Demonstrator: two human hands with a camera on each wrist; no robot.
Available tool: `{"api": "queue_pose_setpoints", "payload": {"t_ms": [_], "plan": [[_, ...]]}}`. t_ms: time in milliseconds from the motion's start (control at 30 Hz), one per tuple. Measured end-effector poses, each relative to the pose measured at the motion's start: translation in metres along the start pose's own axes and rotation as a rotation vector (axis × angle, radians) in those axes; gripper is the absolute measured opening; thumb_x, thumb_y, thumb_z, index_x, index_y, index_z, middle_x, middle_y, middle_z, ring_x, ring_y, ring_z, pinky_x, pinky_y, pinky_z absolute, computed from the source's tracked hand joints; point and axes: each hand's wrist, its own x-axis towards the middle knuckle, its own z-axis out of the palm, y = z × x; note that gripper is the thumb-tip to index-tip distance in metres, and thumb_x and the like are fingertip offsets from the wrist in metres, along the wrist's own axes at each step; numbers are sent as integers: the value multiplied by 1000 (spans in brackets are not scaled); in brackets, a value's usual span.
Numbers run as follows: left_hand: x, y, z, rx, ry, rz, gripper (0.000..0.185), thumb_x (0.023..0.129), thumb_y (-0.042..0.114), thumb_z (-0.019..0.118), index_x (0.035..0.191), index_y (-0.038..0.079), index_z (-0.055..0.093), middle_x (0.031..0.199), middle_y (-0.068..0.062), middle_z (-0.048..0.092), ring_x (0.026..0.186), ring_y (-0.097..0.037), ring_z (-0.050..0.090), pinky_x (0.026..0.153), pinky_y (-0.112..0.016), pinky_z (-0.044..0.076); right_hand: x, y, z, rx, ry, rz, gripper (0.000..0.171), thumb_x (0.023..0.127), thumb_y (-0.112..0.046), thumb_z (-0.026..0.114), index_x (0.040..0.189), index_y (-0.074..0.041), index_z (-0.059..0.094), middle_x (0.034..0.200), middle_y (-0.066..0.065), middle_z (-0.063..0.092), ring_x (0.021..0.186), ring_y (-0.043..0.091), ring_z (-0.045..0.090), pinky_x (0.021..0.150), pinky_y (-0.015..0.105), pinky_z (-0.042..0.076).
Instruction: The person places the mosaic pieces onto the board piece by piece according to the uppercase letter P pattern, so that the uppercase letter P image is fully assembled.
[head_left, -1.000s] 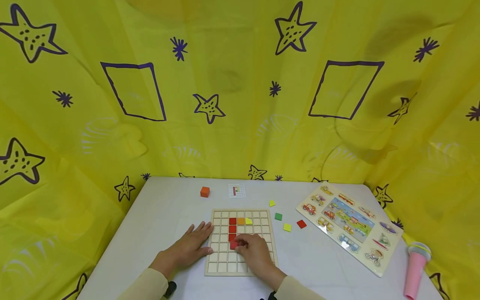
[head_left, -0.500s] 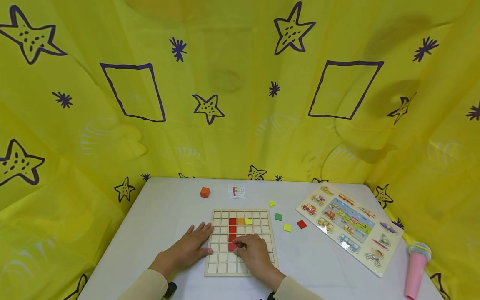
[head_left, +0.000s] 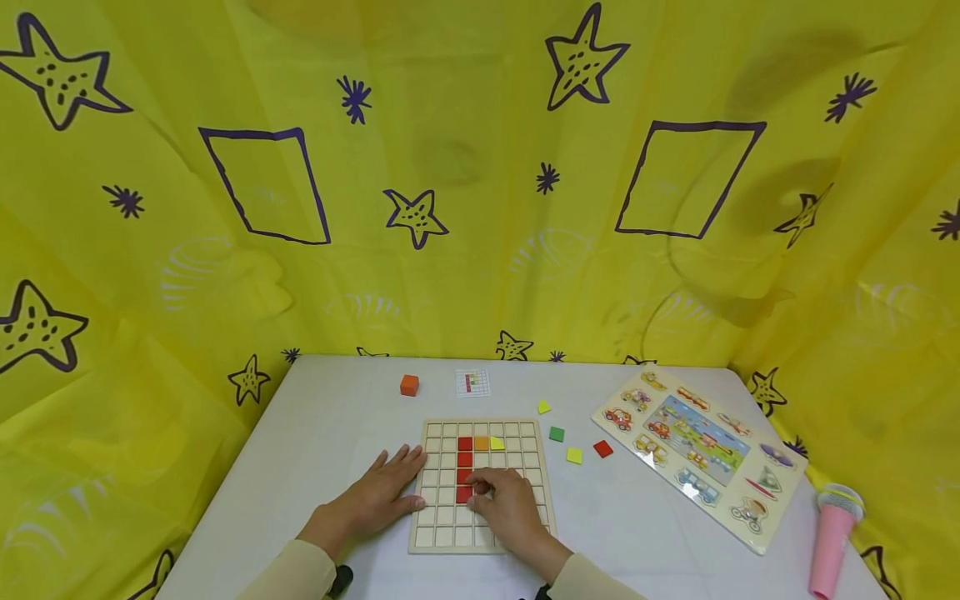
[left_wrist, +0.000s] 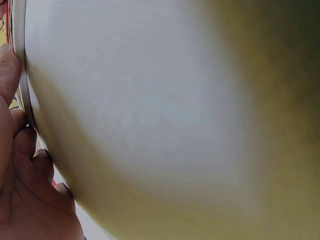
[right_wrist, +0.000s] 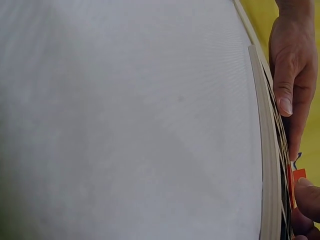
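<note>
Our right hand presses a red tile into the grid board; our flat left hand steadies it. Pushed crooked, the tile may jam.

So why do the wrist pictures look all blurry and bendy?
Left wrist view: the camera sits so close that the white table is a soft, curved blur. Right wrist view: the wooden grid board bows along its edge. Head view: evenly lit and sharp, though the yellow curtain bulges.

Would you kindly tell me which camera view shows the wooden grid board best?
The head view: the whole wooden grid board lies face-up, its cells and red tiles plain. The right wrist view shows only its edge; the left wrist view shows a thin strip of its edge.
</note>
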Motion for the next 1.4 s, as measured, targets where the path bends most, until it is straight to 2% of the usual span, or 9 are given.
{"api": "queue_pose_setpoints", "payload": {"t_ms": [300, 500, 667, 900, 1000, 1167, 1233, 1400], "plan": [[-1, 1, -1, -5, -3, -16, 81, 102, 48, 64, 165, 6, 34, 173, -10, 30, 163, -36, 20, 133, -62, 9, 3, -1, -4, 147, -31, 82, 21, 86, -7, 84, 106, -11, 78, 89, -6, 66, 81, 8, 52, 70, 20, 45], [-1, 2, -1, -25, -8, -10, 81, 103, 46, 65, 164, 4, 34, 173, -12, 30, 163, -38, 20, 132, -63, 9, 7, 2, -23, 208, -4, 124, 25, 90, -7, 80, 114, -7, 76, 98, 1, 69, 86, 11, 53, 71, 20, 48], [-2, 3, -1, -24, -10, -21, 81, 102, 47, 65, 165, 6, 34, 174, -10, 30, 163, -37, 19, 132, -62, 9, 15, 18, -50, 175, 55, 182, 28, 93, -6, 77, 121, -8, 75, 110, 7, 72, 95, 17, 55, 77, 23, 49], [-2, 0, 0, -15, 0, -5, 81, 103, 47, 64, 165, 5, 34, 173, -11, 30, 163, -37, 20, 132, -62, 9, 25, 58, -97, 60, 125, 245, 31, 96, -8, 76, 127, -11, 73, 120, 7, 73, 106, 23, 59, 86, 32, 49], [-2, -1, 1, -12, -1, -5, 81, 103, 47, 65, 165, 6, 34, 174, -10, 30, 163, -37, 20, 132, -62, 9, 24, 74, -116, 31, 141, 279, 33, 98, -10, 73, 131, -10, 71, 126, 9, 72, 112, 25, 61, 91, 33, 49], [-1, -2, 1, -7, -10, -25, 81, 102, 49, 64, 166, 8, 33, 174, -8, 29, 164, -34, 18, 133, -60, 8, 17, 92, -143, 17, 150, 331, 37, 101, -9, 68, 138, -7, 66, 135, 15, 69, 118, 30, 62, 91, 33, 53], [-1, -1, 1, -6, -11, -25, 81, 102, 49, 64, 166, 8, 33, 174, -8, 28, 164, -34, 18, 133, -60, 8, 13, 97, -151, 15, 145, 349, 39, 102, -8, 66, 140, -6, 64, 137, 19, 67, 121, 35, 62, 95, 39, 56], [-1, -1, 0, -7, -5, -10, 80, 103, 47, 64, 165, 5, 34, 174, -11, 29, 163, -36, 19, 133, -61, 9, 4, 105, -160, -49, 119, 370, 42, 101, -5, 62, 142, -1, 60, 139, 27, 65, 128, 45, 62, 105, 58, 53]]}}
